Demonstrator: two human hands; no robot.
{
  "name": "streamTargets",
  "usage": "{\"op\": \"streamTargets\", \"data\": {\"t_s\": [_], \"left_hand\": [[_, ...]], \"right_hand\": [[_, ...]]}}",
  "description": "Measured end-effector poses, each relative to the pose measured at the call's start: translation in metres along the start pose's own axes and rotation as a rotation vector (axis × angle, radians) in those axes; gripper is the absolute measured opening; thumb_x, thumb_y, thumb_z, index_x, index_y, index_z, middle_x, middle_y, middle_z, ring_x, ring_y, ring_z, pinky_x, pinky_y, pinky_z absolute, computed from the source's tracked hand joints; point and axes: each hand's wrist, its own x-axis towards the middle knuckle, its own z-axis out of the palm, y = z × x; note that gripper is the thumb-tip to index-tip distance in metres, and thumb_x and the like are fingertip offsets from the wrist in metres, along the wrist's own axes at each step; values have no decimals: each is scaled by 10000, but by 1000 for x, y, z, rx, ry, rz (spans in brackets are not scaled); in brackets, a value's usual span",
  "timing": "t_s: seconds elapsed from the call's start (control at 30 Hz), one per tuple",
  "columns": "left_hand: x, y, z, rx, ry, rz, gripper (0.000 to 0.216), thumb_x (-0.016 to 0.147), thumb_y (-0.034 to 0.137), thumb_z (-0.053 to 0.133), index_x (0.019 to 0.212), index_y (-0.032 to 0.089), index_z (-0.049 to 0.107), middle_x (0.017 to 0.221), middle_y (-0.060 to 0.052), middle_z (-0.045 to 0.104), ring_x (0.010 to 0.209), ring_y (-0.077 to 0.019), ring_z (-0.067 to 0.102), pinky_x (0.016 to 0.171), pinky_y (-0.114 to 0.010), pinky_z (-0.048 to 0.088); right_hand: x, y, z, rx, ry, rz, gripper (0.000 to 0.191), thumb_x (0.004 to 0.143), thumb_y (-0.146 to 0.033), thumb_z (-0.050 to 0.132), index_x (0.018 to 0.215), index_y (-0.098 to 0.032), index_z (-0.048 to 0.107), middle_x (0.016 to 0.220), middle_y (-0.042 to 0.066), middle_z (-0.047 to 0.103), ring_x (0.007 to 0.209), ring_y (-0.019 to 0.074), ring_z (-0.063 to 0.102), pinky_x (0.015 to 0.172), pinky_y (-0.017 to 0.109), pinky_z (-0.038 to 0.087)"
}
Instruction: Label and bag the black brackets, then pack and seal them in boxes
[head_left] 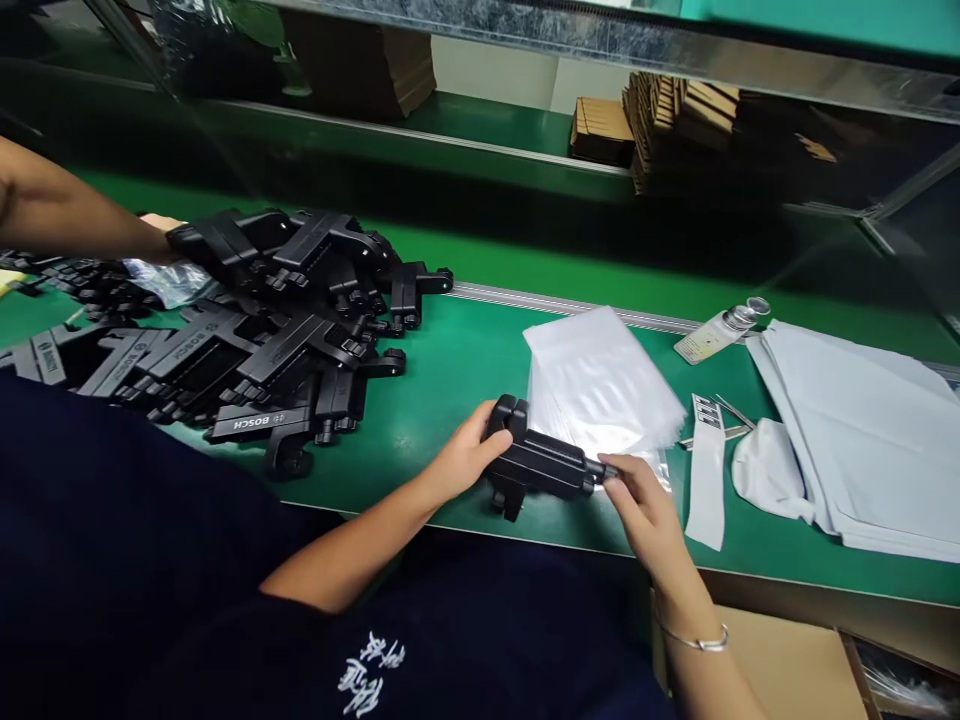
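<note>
The tool (551, 465) fills the space between the left grip (472, 452) and right grip (643, 500). Left of the left grip, a lane of worktop (436, 370) lies open up to the black pile (300, 345), with another person's arm (82, 212) across that side. Just beyond the grips, flat bags (611, 375) leave passage overhead. Right of the right grip, a narrow gap ends at a strip (706, 490), then cloth (770, 470) and sheets (870, 455).

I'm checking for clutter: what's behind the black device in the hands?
Behind the black device, held by the left hand and right hand, show clear plastic bags and the green tabletop. The device hides part of the bags' near side; whatever lies there is covered.
</note>
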Motion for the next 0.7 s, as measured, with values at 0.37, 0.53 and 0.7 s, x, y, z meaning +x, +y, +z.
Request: {"op": "streamTargets", "data": {"t_s": [0.37, 0.53, 0.7], "left_hand": [[-11, 6, 5, 104, -282, 362, 708, 737, 422, 756, 1314, 220, 399, 1229, -121, 608, 1150, -269, 573, 1042, -427, 390], [-10, 10, -8, 410, -407, 627, 435, 878, 255, 567, 1292, 232, 439, 1221, -102, 648, 1245, -253, 534, 1124, -524, 295], [-13, 9, -14, 368, -338, 572, 520, 807, 283, 669, 1284, 248, 466, 1231, -80, 647, 1210, -264, 559, 1114, -506, 322]], "right_hand": [[-5, 34, 13, 153, 25, 27, 547, 758, -498, 714, 1207, -224, 565, 1208, 138, 651, 1088, 270, 644, 903, 428, 548], [-6, 32, 12, 46, 134, 4, 522, 700, -398, 789, 1168, -239, 621, 1233, 118, 651, 1134, 279, 620, 974, 459, 511], [-4, 28, 10, 44, 105, -10, 500, 696, -414, 790, 1142, -246, 637, 1188, 98, 673, 1099, 280, 633, 954, 439, 518]]}}
